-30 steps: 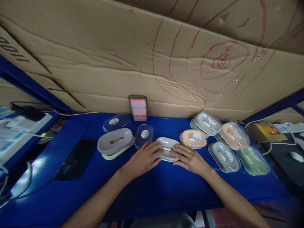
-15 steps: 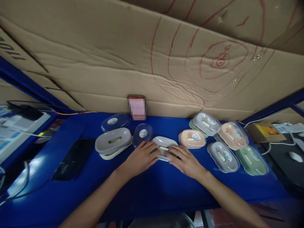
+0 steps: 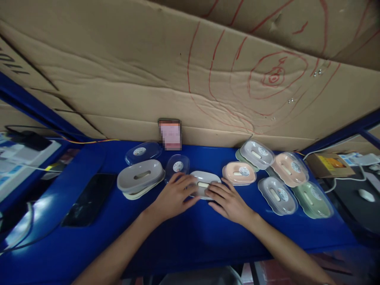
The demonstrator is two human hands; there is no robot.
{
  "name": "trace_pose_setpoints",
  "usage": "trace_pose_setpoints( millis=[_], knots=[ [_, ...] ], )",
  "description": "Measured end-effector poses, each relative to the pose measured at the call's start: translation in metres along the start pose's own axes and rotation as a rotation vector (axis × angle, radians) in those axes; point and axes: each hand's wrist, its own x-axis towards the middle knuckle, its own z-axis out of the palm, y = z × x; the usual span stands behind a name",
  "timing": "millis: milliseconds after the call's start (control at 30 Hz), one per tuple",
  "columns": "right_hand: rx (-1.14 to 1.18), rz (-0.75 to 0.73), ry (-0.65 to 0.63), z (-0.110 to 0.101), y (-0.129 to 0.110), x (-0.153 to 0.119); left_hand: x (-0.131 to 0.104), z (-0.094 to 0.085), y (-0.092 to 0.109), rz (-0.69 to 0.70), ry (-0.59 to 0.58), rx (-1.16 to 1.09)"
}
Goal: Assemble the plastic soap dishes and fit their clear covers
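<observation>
A grey soap dish point(image 3: 204, 194) with a white oblong piece in its middle slot sits on the blue table before me. My left hand point(image 3: 175, 196) is at its left end, fingers spread and thumb apart; whether the fingertips touch the rim I cannot tell. My right hand point(image 3: 230, 200) lies over the dish's right end, fingers stretched out flat on it and thumb off its near edge. Just beyond my left fingers is a clear lid point(image 3: 177, 167) with a round sticker. A peach soap dish point(image 3: 239, 174) under a clear lid stands right of my right hand.
At left, a grey tray point(image 3: 141, 176) rests on a cream one, near another clear lid point(image 3: 142, 153) and a dark phone point(image 3: 89, 200). Several lidded dishes, including a green one point(image 3: 313, 200), cluster at right. A lit phone point(image 3: 170, 134) leans on the cardboard wall point(image 3: 118, 91).
My left fingers have drawn slightly back and spread from the grey dish. The right hand still rests on its right end. The view has shifted a little.
</observation>
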Motion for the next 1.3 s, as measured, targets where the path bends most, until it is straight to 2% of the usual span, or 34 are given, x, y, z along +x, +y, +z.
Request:
trace_pose_setpoints(
  millis=[67, 133, 200, 333, 533, 633, 733, 800, 867, 933, 967, 1067, 1200, 1300],
  knots=[
    [-0.007, 0.008, 0.007, -0.004, 0.002, 0.000, 0.000, 0.000, -0.005, -0.202, 0.118, 0.064],
    [-0.020, 0.007, 0.045, -0.005, 0.003, -0.001, -0.001, 0.001, -0.009, -0.365, 0.157, 0.155],
    [-0.023, 0.009, 0.078, -0.005, 0.005, -0.002, -0.002, 0.005, -0.010, -0.423, 0.125, 0.190],
    [-0.026, 0.032, 0.084, -0.006, 0.005, -0.003, -0.006, 0.012, -0.007, -0.443, 0.077, 0.147],
    [0.012, 0.021, -0.013, -0.015, 0.007, -0.005, -0.009, 0.019, -0.007, -0.400, 0.024, 0.078],
    [0.066, 0.010, -0.025, -0.014, 0.009, -0.007, -0.008, 0.015, -0.008, -0.424, 0.069, -0.036],
    [0.119, 0.068, 0.029, -0.006, 0.009, -0.009, -0.003, 0.001, -0.003, -0.415, 0.153, -0.163],
    [0.130, 0.107, 0.103, 0.001, 0.008, -0.009, -0.001, -0.008, 0.005, -0.297, 0.178, -0.229],
    [0.118, 0.102, 0.161, 0.006, 0.007, -0.008, 0.001, -0.012, 0.014, -0.107, 0.141, -0.296],
    [0.105, 0.080, 0.136, 0.008, 0.008, -0.006, 0.001, -0.008, 0.022, 0.043, 0.067, -0.310],
    [0.105, 0.076, 0.098, 0.008, 0.009, -0.005, 0.001, -0.005, 0.024, 0.072, 0.036, -0.299],
    [0.120, 0.098, 0.007, 0.006, 0.012, -0.005, 0.000, 0.006, 0.023, 0.052, 0.011, -0.219],
    [0.106, 0.125, 0.049, 0.006, 0.015, -0.007, -0.003, 0.010, 0.017, -0.008, 0.019, -0.167],
    [0.064, 0.159, 0.079, 0.007, 0.013, -0.008, -0.004, 0.012, 0.015, -0.009, -0.015, -0.190]
  ],
)
